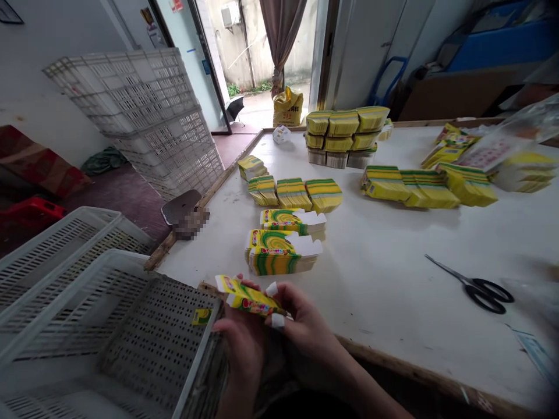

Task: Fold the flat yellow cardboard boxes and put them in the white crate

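Note:
A small yellow-and-green printed carton (251,301) is held over the table's near edge, tilted, with an end flap standing open at its left end. My left hand (244,340) cradles it from below, fingers behind it and thumb on the near side. At the carton's right end, my right hand (303,317) grips it between thumb and forefinger, both tips wrapped in white tape. Just beyond lie two stacks of flattened cartons, a near stack (282,256) and a far stack (290,220), with white flaps pointing right.
White plastic crates (144,302) stand at the left, one holding a yellow piece (201,316). Bundled cartons (294,193) lie farther back, with a taller pile (345,137) behind and more bundles (430,186) rightward. Black-handled scissors (484,294) rest on the white table (388,244).

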Motion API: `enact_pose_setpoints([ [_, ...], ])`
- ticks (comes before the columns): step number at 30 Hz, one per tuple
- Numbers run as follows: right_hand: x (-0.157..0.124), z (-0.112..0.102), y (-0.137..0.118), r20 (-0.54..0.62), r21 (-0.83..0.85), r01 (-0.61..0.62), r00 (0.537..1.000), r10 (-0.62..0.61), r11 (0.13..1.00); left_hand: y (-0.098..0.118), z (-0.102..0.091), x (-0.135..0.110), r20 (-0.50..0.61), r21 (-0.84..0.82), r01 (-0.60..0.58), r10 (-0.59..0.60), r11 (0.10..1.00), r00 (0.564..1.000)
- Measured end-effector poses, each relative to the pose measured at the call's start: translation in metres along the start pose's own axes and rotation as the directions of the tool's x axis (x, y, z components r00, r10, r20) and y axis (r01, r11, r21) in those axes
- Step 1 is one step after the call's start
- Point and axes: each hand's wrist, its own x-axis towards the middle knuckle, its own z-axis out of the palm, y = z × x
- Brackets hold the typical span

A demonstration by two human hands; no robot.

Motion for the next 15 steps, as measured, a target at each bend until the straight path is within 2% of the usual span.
enact_pose_setpoints([
  [3, 0.004, -0.012, 0.005, -0.034, -0.042, 0.022, 0.999, -0.023, 0.999, -0.011, -0.005, -0.002, -0.09, -0.106, 0.087, -0.096, 0.991, 0.991],
  [5, 0.004, -0.022, 0.006, -0.071, -0.115, 0.046, 0.996, -0.055, 0.992, -0.016, -0.012, 0.0, -0.145, -0.095, 0.101, -0.114, 0.99, 0.983],
  [6, 0.004, -0.027, 0.006, -0.099, -0.18, 0.079, 0.99, -0.098, 0.981, -0.015, -0.017, 0.002, -0.116, -0.074, 0.106, -0.114, 0.992, 0.987],
  [8, 0.003, -0.037, 0.001, -0.089, -0.371, 0.218, 0.959, -0.268, 0.903, -0.008, -0.031, 0.01, 0.04, -0.021, 0.131, -0.13, 0.991, 0.991],
  [9, 0.003, -0.042, -0.004, -0.025, -0.485, 0.312, 0.929, -0.37, 0.817, -0.001, -0.04, 0.015, 0.14, 0.005, 0.139, -0.138, 0.99, 0.98],
  [11, 0.0, -0.049, -0.017, 0.208, -0.661, 0.496, 0.842, -0.497, 0.563, 0.016, -0.054, 0.024, 0.308, 0.076, 0.133, -0.15, 0.988, 0.94],
  [13, -0.003, -0.05, -0.029, 0.445, -0.707, 0.615, 0.77, -0.457, 0.348, 0.03, -0.061, 0.028, 0.463, 0.286, 0.041, -0.176, 0.957, 0.869],
  [15, -0.008, -0.046, -0.037, 0.565, -0.7, 0.676, 0.722, -0.4, 0.232, 0.035, -0.057, 0.024, 0.56, 0.538, -0.099, -0.268, 0.837, 0.784],
])
